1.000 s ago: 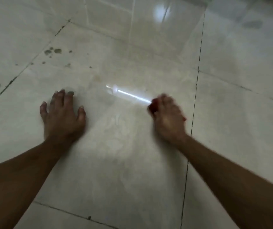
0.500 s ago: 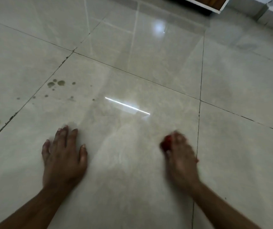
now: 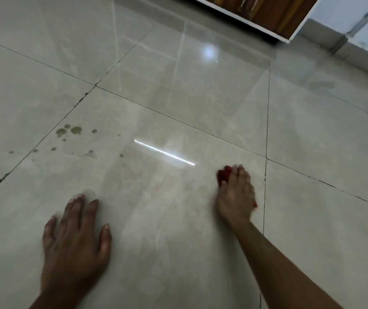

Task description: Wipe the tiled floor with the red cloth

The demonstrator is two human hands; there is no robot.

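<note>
The right hand (image 3: 236,195) grips the bunched red cloth (image 3: 223,175) against the tiled floor (image 3: 156,219), while the left hand (image 3: 76,237) rests flat, fingers spread.

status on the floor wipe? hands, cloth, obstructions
Left hand flat on tiled floor, bracing. Right hand pressing red cloth to floor. Brown spots unwiped, far left. Nothing blocking.

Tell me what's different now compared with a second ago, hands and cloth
The camera tilted up, bringing a wooden cabinet into view. The right hand, gripping the red cloth, drew back from the far end of the light streak to a spot nearer the person, beside the grout line. The left hand stayed flat on the tiled floor; the dark spots remain unwiped.
</note>
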